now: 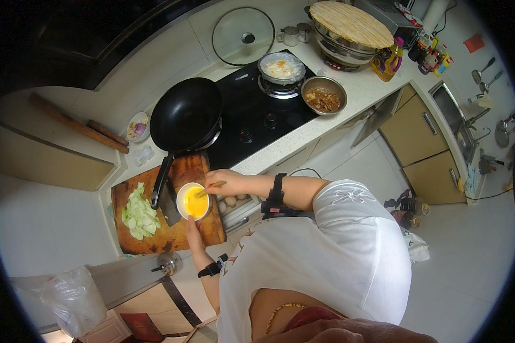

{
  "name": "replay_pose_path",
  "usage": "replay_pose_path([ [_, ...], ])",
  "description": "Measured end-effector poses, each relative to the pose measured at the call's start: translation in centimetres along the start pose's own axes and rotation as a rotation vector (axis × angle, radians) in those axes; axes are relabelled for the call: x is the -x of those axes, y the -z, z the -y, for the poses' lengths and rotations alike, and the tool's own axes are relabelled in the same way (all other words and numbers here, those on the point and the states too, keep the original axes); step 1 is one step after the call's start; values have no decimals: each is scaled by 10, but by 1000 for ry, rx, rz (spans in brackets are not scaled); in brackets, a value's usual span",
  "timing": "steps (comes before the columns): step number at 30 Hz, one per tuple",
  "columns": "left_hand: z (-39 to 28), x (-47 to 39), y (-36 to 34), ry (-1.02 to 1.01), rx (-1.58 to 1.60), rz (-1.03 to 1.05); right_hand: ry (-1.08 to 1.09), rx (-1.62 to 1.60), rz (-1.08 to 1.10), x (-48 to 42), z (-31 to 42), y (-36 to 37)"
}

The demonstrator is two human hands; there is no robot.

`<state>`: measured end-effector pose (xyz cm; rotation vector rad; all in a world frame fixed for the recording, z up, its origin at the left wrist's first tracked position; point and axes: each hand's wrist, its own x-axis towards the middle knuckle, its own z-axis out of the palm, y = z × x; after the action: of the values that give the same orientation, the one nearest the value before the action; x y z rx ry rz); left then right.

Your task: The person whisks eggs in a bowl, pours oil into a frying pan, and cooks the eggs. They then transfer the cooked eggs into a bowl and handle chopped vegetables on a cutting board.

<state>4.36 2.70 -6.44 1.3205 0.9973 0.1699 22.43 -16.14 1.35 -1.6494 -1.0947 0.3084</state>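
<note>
My right hand is closed on chopsticks, whose ends reach into a white bowl of beaten yellow egg. From below, my left hand holds the bowl's side over the wooden cutting board. A cleaver lies on the board, partly hidden by the bowl and the wok's handle. Left of it is a heap of sliced pale green vegetable. The black wok rests on the left burner, with its handle over the board.
The black gas hob carries a film-covered bowl. Beside it stands a steel bowl of brown food. A glass lid leans on the wall. A small bowl of onion and garlic sits behind the board. Eggs lie in an open drawer.
</note>
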Motion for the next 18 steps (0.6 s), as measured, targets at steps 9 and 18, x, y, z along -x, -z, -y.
replay_pose_path([
  [9,5,-4,1,-58,43,45,57,-42,16,0,1,2],
  [18,-1,2,1,-127,58,112,75,-57,36,-5,7,-1],
])
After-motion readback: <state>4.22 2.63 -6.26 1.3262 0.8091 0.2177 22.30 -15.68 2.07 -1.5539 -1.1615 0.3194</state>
